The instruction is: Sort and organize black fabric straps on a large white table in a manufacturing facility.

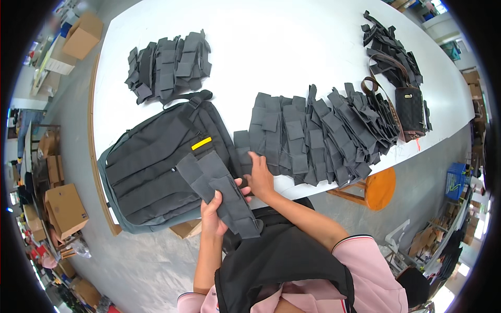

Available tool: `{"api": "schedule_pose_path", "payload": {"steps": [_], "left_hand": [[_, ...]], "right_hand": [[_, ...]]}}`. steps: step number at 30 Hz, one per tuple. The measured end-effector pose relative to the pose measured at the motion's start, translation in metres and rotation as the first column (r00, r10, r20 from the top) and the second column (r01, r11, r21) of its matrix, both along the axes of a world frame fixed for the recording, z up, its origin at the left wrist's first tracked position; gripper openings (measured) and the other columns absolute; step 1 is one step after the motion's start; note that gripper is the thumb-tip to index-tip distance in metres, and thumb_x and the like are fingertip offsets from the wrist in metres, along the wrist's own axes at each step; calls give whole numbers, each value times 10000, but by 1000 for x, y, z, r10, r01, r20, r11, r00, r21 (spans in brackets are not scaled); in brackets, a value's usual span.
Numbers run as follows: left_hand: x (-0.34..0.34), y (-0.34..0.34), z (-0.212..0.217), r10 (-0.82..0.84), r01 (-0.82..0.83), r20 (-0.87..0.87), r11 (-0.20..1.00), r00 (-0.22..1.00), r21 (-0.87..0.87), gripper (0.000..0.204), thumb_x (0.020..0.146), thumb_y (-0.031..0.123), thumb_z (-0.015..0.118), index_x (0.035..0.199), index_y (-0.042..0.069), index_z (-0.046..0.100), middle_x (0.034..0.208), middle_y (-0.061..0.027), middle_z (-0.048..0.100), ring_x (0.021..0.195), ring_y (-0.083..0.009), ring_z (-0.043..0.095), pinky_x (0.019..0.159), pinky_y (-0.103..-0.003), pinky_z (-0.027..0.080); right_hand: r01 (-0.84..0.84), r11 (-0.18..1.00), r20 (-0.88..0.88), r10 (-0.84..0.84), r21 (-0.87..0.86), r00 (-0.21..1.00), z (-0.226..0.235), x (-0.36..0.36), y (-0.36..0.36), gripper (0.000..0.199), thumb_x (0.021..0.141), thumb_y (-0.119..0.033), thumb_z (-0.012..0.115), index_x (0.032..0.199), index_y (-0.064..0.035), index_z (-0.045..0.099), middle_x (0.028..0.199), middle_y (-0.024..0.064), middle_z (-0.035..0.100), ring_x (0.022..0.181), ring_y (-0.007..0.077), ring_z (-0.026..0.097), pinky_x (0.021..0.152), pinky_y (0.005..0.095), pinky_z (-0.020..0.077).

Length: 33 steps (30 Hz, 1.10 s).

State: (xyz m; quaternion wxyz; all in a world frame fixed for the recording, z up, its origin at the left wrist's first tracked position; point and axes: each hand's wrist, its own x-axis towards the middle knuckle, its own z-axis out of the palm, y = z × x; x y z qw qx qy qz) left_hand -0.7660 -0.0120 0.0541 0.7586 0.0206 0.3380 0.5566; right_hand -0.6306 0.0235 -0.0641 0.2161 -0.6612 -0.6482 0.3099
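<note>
My left hand (214, 214) is closed round a bundle of dark grey fabric pieces (224, 190), thumb on top, held in front of my body over the table's near edge. My right hand (261, 180) is at the left end of a long row of overlapping dark grey fabric pieces (318, 135). Its index finger and thumb close on the leftmost fabric piece (241, 142); the other fingers are partly hidden. Left of my hands, a black backpack (156, 161) with a yellow tag (201, 143) lies flat, its upper right side close to the held bundle.
Another fabric pile (172, 65) sits at the far left of the white table (282, 47), and one more (389, 44) at the far right. A dark handbag (409, 112) with a strap lies beside the row. A wooden stool (380, 189) stands below the edge; cardboard boxes (67, 208) stand left.
</note>
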Motion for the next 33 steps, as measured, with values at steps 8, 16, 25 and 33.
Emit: {"api": "schedule_pose_path", "payload": {"steps": [8, 16, 25, 33], "left_hand": [[-24, -1, -4, 23, -25, 20, 990, 1000, 139, 647, 764, 119, 653, 1323, 72, 331, 1092, -182, 515, 984, -275, 539, 868, -493, 483], [-6, 18, -5, -70, 71, -25, 996, 997, 48, 669, 768, 97, 645, 1341, 40, 304, 1054, -161, 539, 946, -261, 570, 854, -421, 491], [-14, 26, -18, -72, 49, 256, 994, 964, 96, 582, 827, 129, 570, 1349, 82, 317, 1051, -142, 511, 926, -277, 532, 805, -432, 469], [-4, 26, -50, -130, 126, -21, 983, 991, -134, 554, 866, 258, 606, 1311, 38, 361, 1145, -176, 548, 930, -232, 568, 811, -381, 485]], "right_hand": [[175, 956, -439, -264, -234, 859, 67, 49, 29, 208, 721, -78, 665, 885, -13, 555, 791, 79, 518, 702, 194, 549, 663, 324, 451], [239, 965, 47, -246, 110, 968, 17, 54, 72, 159, 708, -81, 652, 797, -23, 533, 849, 103, 481, 824, 302, 519, 708, 417, 435], [31, 871, -384, -248, -490, 889, 81, 102, 63, 86, 746, -60, 625, 721, -41, 545, 654, 1, 554, 648, 79, 529, 581, 241, 430], [-151, 802, -690, -382, -578, 615, 89, 98, 41, 91, 770, -35, 643, 807, -48, 562, 738, -26, 583, 702, 47, 546, 645, 196, 437]]}}
